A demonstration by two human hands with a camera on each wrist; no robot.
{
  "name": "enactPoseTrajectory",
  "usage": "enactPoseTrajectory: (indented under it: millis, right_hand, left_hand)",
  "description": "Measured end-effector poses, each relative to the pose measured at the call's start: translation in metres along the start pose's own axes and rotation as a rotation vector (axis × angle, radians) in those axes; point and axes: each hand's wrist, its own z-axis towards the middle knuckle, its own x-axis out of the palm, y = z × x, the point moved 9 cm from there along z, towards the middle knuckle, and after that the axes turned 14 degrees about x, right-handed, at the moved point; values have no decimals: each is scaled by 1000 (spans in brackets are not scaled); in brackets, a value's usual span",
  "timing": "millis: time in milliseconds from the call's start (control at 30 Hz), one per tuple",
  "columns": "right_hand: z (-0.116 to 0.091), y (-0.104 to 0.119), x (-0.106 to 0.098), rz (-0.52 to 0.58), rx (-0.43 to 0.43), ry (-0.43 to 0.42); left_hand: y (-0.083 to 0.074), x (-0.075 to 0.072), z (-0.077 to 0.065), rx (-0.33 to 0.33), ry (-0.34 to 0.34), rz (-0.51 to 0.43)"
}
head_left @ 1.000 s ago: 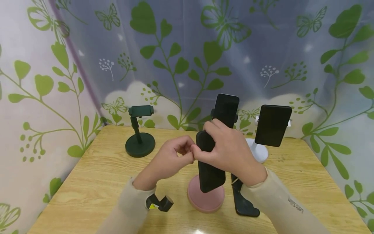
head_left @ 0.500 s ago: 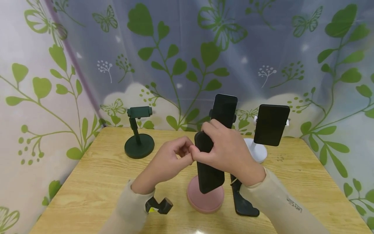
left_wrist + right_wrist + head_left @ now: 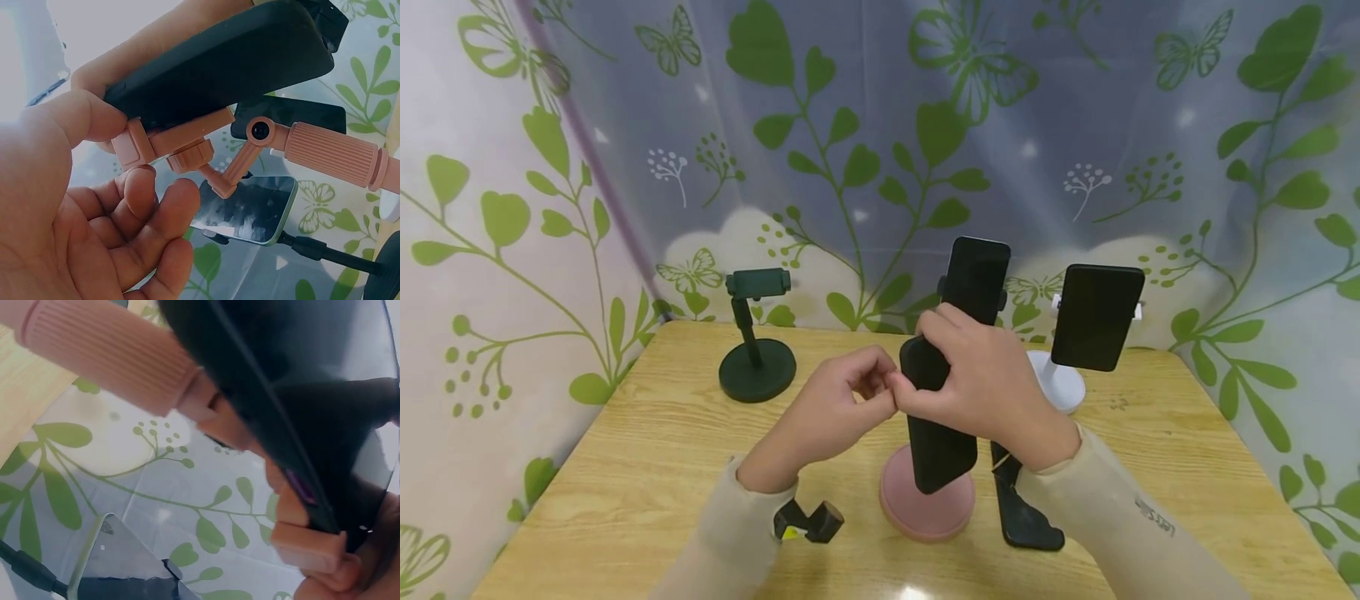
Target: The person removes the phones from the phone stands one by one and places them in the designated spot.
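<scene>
A black phone [image 3: 943, 458] stands tilted above the round pink base of a phone stand [image 3: 927, 504]. My right hand [image 3: 992, 383] grips the phone's upper part, with the thumb lying across its front. On the phone's left edge, my left hand [image 3: 842, 408] meets the right thumb. In the left wrist view, the pink clamp [image 3: 130, 145] lies against the back of the phone [image 3: 231, 59]; my left thumb and index finger pinch the clamp's end while the other fingers curl loosely below. The right wrist view shows the clamp's end [image 3: 306, 545] at the phone's edge, near the right fingertips.
A dark green phone stand [image 3: 758, 371] stands at the back left. Behind my right hand, another phone [image 3: 977, 271] sits in a black holder, whose dark base [image 3: 1030, 525] lies right of the pink one. A white stand [image 3: 1063, 390] bears a black-screened device [image 3: 1097, 321].
Both hands keep their places on the phone and the clamp. Only the head view has shifted slightly.
</scene>
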Motion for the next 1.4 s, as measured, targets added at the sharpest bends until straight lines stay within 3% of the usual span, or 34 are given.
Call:
enactPoseTrajectory:
  millis: [367, 533, 633, 800, 1067, 1233, 1400]
  right_hand:
    - [-13, 4, -25, 150, -112, -133]
    - [-32, -1, -49, 248, -191, -219]
    - [-47, -17, -62, 265, -193, -243]
    - [-75, -72, -68, 205, -68, -195]
    - [-111, -161, -53, -110, 209, -34]
    - [-128, -199, -37, -206, 363, 124]
    - [-147, -226, -18, -270, 452, 251]
  left_hand:
    - [-1, 3, 0, 6, 21, 5]
    - [0, 4, 0, -19, 25, 4]
    - [0, 4, 0, -31, 26, 10]
    - [-1, 4, 1, -22, 32, 24]
    - [-1, 2, 2, -24, 23, 35]
    - [-1, 2, 1, -32, 29, 21]
    - [-2, 4, 1, -30, 36, 14]
